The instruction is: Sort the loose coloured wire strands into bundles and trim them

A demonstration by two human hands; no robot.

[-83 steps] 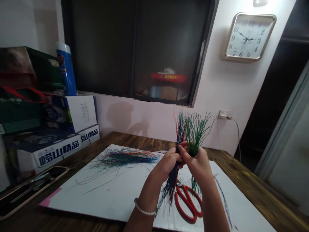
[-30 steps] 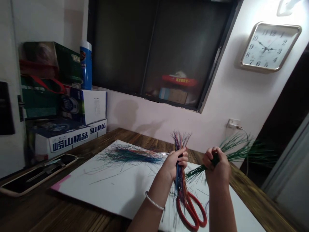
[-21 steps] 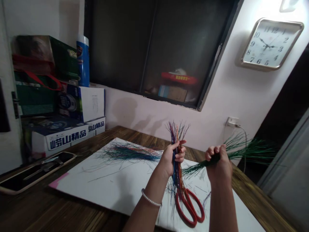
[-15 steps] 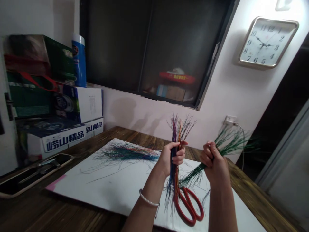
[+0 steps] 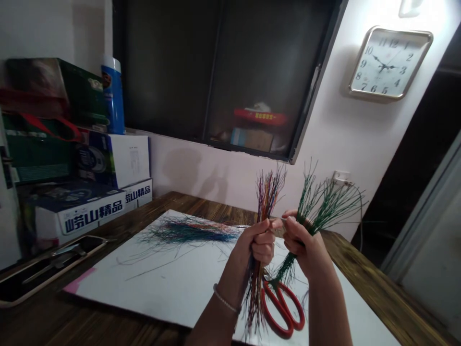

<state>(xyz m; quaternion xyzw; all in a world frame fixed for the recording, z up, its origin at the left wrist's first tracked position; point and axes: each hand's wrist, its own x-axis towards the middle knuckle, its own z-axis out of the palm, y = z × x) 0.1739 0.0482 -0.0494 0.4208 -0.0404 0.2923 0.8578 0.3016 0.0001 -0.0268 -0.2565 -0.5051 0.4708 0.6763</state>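
My left hand (image 5: 260, 244) is closed round an upright bundle of thin purple, orange and blue wires (image 5: 267, 197), whose ends fan out above and below the fist. In my right hand (image 5: 307, 247) is a bundle of green wires (image 5: 326, 206), tilted, with its upper ends spread to the right. The fingertips of both hands come together between the two bundles; whether they pinch something there is hard to make out. Below the hands, red-handled scissors (image 5: 288, 315) lie on a white board (image 5: 144, 283), their blades mostly hidden. A loose heap of mixed coloured wires (image 5: 194, 233) lies further back on the board.
On the wooden table (image 5: 187, 202), a black tray-like object (image 5: 46, 271) with a metal tool on it is at left. Boxes (image 5: 93, 211) and a blue can (image 5: 114, 103) are stacked behind it. A socket with a plugged-in cable (image 5: 342, 178) is on the back wall.
My right hand has moved left with the green wires, now tilted more upright, and its fingers meet those of my left hand. The left hand has turned slightly. The view has shifted a little.
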